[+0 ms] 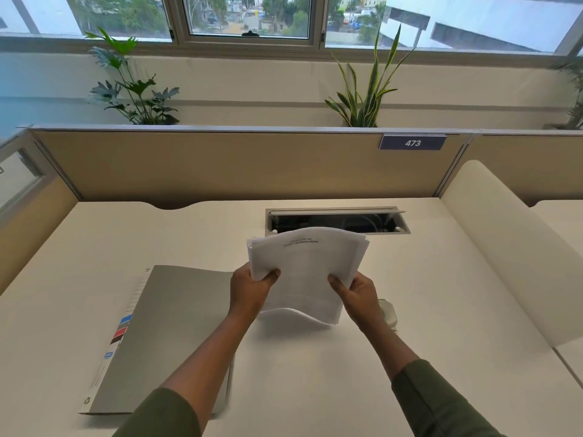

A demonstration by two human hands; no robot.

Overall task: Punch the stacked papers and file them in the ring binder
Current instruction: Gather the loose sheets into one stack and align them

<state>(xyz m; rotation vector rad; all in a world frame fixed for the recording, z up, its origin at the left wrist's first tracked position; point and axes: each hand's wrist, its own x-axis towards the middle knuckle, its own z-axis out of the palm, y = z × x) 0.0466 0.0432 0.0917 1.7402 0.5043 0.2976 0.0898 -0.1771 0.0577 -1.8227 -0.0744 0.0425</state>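
Note:
A stack of white papers (304,269) is held up above the desk, bowed in the middle, with small printed text near its far edge. My left hand (250,291) grips its left side, thumb on top. My right hand (355,294) grips its right side. A grey ring binder (164,335) lies closed and flat on the desk to the left, its spine with blue and red label marks facing left; my left forearm crosses over its right part. A pale object (387,312), perhaps the hole punch, shows only partly behind my right wrist.
The white desk (441,310) has an open cable hatch (337,220) just beyond the papers. A tan partition (220,165) with a "473" tag (412,142) closes the far side. A white divider (504,247) rises on the right. Plants stand behind the partition.

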